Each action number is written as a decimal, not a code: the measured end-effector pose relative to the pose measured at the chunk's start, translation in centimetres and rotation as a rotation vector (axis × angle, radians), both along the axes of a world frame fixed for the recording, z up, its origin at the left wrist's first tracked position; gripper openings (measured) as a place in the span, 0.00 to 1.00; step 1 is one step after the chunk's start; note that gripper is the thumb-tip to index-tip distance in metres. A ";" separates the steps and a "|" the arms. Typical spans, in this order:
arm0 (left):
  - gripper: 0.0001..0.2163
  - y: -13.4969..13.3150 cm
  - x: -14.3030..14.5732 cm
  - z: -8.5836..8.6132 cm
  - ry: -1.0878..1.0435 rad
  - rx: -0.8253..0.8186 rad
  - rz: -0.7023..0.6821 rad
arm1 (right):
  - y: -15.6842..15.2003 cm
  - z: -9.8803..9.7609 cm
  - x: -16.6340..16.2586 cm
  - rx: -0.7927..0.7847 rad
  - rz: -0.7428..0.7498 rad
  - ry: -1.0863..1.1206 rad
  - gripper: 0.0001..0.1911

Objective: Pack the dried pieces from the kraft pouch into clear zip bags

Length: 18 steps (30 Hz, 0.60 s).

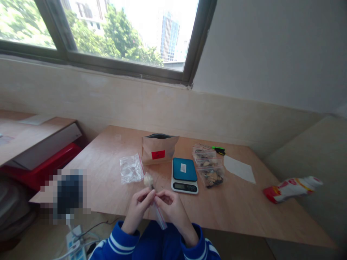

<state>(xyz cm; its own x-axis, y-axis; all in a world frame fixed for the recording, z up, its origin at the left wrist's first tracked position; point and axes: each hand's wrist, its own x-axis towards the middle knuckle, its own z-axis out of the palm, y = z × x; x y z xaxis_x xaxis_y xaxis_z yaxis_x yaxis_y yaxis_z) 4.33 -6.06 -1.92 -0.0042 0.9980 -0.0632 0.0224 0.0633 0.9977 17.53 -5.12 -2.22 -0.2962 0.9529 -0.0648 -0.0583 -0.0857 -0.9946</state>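
Observation:
Both my hands are at the table's near edge, pinching a narrow, bunched clear zip bag [159, 216]. Its red-lined zip end hangs toward my lap. A pale lump [148, 180] shows at the bag's far end, beyond my fingertips; what it is made of I cannot make out. My left hand [139, 206] has its thumb and fingers closed on the bag. From the other side, my right hand [171, 206] closes on it too, fingertips touching the left ones. Just beyond them lie a flat clear zip bag [131, 169] and a digital scale [184, 173] with a blue top.
A brown paper pouch [158, 150] with a red label stands open behind the scale. Several filled zip bags [211, 176] lie right of it, near green-and-black scissors [219, 150] and white paper [240, 169]. A red-and-white bottle [291, 189] is far right. A power strip [75, 242] sits below left.

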 end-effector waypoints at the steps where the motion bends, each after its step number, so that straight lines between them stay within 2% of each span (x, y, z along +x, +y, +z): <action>1: 0.21 0.0 0.1 0.0 -0.007 0.012 0.029 | -0.1 0.2 -0.1 -0.001 0.011 0.002 0.17; 5: 0.21 0.0 0.4 0.1 -0.059 0.006 0.078 | -0.3 0.8 -0.4 0.001 0.002 0.010 0.16; 13: 0.22 -0.5 0.3 0.5 -0.069 -0.015 -0.074 | -0.3 0.8 -0.3 0.014 -0.146 0.026 0.17; 15: 0.23 -0.6 0.2 0.7 -0.050 0.000 -0.069 | 0.1 0.7 0.2 0.053 -0.265 -0.022 0.16; 18: 0.24 -0.9 -0.1 1.0 0.009 0.051 -0.023 | 1.3 0.8 1.9 0.127 -0.534 -0.083 0.17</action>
<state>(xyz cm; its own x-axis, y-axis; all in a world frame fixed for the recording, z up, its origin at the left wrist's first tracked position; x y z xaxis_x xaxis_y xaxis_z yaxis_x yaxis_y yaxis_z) 4.18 -6.95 -0.96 0.0185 0.9998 -0.0122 0.0324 0.0116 0.9994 19.46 -3.80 -1.43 0.2312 0.9711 0.0583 0.0188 0.0555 -0.9983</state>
